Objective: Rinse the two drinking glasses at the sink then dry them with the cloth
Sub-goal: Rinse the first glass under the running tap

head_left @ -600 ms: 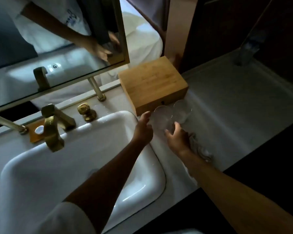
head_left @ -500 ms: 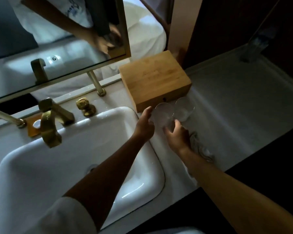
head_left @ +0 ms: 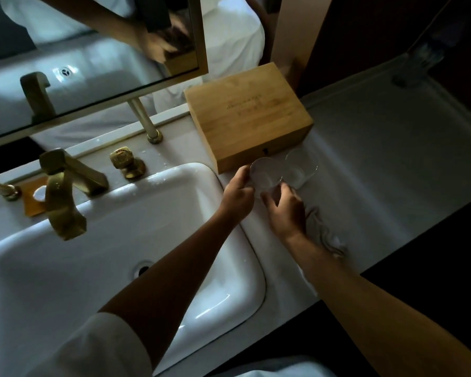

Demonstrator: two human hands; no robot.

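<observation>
Early stage, by the look of it: neither glass at the sink (head_left: 174,268), tap (head_left: 63,197) dry, rinsing and drying both left. Near glass (head_left: 265,172) and far glass (head_left: 301,166) upright on the worktop (head_left: 392,164), touching, just before the box (head_left: 249,115). Both seemingly empty, though dim. Left hand (head_left: 237,194) and right hand (head_left: 284,210) cupping the near glass; grip not clenched. Cloth (head_left: 324,229) crumpled beside the right wrist.

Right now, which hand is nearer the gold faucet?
Left. The left hand is at the sink's right rim beside the nearer glass, on the side toward the faucet. The right hand sits farther right, over the cloth.
</observation>
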